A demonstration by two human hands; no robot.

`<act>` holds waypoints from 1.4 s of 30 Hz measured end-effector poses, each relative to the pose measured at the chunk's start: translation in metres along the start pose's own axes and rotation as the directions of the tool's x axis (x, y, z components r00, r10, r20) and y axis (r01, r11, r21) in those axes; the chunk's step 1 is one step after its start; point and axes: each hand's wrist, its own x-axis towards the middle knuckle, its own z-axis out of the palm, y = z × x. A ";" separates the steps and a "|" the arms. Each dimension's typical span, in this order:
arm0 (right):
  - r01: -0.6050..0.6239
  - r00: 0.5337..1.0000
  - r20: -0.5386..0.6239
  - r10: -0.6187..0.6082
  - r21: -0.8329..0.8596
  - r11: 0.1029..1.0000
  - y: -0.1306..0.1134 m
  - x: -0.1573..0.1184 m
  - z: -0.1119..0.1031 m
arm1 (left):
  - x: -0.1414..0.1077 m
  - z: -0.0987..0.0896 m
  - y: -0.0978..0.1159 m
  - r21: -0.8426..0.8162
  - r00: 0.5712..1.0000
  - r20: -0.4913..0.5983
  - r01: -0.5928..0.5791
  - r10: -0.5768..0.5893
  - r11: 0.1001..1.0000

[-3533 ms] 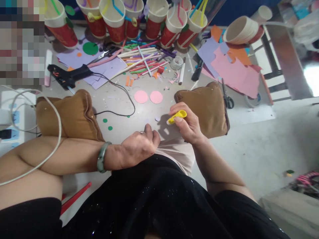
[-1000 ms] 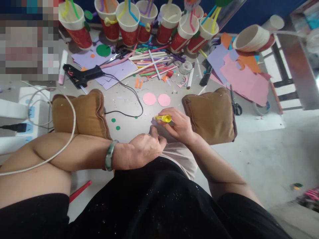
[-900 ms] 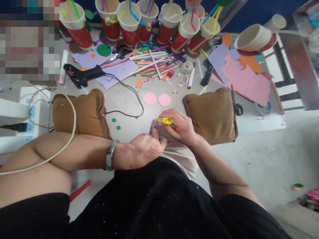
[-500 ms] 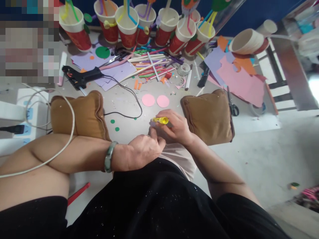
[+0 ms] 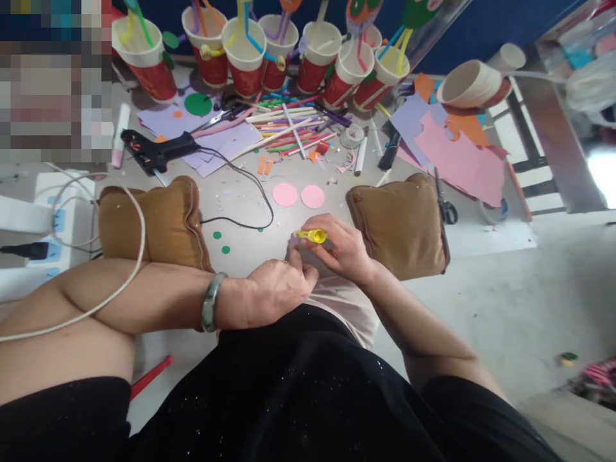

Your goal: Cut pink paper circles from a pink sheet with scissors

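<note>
My right hand (image 5: 339, 247) grips a slim yellow marker-like tube (image 5: 315, 236), its hollow end turned up toward me and its tip pointing left. That tip meets a small light purple piece (image 5: 293, 239), which looks like paper. My left hand (image 5: 283, 285) is closed, with its fingertips at the purple piece; part of that piece is hidden behind the fingers. On the table just beyond lie two pink paper circles (image 5: 285, 194). Several small green dots (image 5: 217, 235) are scattered to the left of my hands.
Brown cushions (image 5: 149, 221) flank my arms, the other cushion (image 5: 399, 224) at right. A black glue gun (image 5: 161, 151) trails its cord. Behind are coloured sticks (image 5: 289, 131) and red paper cups (image 5: 244, 74). Scissors (image 5: 447, 208) and pink paper (image 5: 462, 157) lie right.
The view has shifted very slightly. Both hands keep nearly the same place and grip, with the yellow tube still at the purple piece.
</note>
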 end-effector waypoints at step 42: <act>-0.019 0.894 0.381 0.236 -0.495 0.869 0.150 0.117 -0.106 | 0.001 0.005 -0.006 0.212 0.982 -0.143 -0.088 0.120 0.973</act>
